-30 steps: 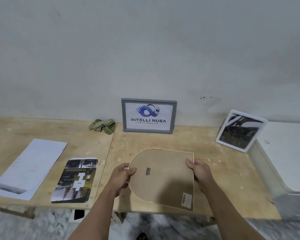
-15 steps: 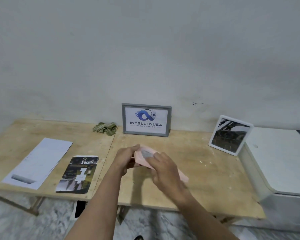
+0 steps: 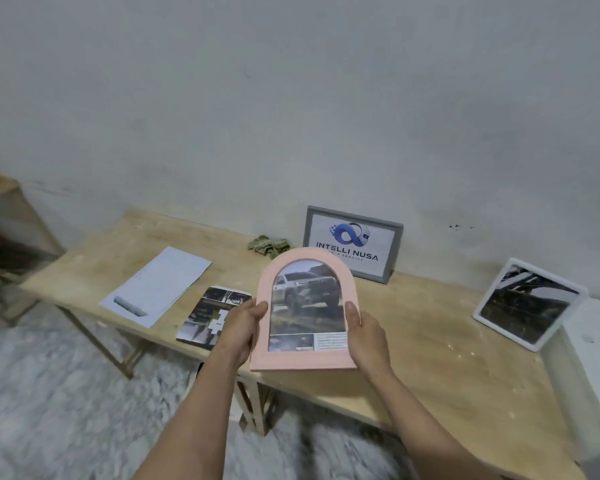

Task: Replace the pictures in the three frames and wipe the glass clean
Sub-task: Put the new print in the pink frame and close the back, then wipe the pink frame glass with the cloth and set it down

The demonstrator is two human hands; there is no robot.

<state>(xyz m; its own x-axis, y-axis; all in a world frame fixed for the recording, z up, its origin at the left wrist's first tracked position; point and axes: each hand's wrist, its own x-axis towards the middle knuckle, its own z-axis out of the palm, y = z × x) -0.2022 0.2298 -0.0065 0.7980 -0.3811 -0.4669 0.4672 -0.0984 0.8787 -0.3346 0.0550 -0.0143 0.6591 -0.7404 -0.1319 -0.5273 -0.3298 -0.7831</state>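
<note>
I hold a pink arched frame (image 3: 305,308) upright above the wooden table (image 3: 440,368), its glass side facing me with a picture of a white car inside. My left hand (image 3: 243,327) grips its left edge and my right hand (image 3: 366,336) grips its right edge. A grey frame (image 3: 353,244) with a blue logo stands against the wall behind it. A white frame (image 3: 529,308) with a dark picture leans at the far right. A green cloth (image 3: 268,246) lies crumpled by the wall, left of the grey frame.
A dark loose print (image 3: 212,315) lies near the table's front edge, left of my left hand. A white sheet (image 3: 158,285) lies further left. A white appliance (image 3: 593,375) borders the table's right end. A wooden shelf (image 3: 0,209) stands at far left.
The frame was face down showing its brown backing; both hands turned it over and raised it, so the glass side now faces me. The view has shifted left.
</note>
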